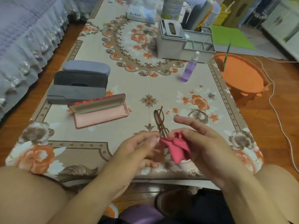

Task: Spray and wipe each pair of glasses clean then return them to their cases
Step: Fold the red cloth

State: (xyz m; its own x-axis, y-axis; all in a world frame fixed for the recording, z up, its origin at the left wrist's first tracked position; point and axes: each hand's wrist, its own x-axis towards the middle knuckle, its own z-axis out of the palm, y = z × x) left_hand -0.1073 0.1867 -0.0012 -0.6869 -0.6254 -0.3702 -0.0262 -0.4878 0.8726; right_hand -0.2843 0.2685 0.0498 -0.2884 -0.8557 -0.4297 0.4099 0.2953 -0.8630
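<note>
Thin brown-framed glasses (159,122) stick up over the table's near edge, their temples pointing away from me. My left hand (137,149) pinches the frame at its near end. My right hand (205,143) pinches a pink-red cloth (175,147) against the glasses, with the index finger stretched out. A red case (100,113) with a pink lining lies open on the left. Behind it lie three shut cases in a row: a grey one (76,94), a black one (80,79) and a blue-grey one (86,67). A spray bottle (189,69) of purple liquid stands at the right.
A grey plastic organiser (182,44) stands at the back of the floral tablecloth (145,88), with bottles and a tissue pack behind it. An orange stool (241,75) stands to the right of the table, a cable beside it. A frilled bed cover (24,38) hangs at the left.
</note>
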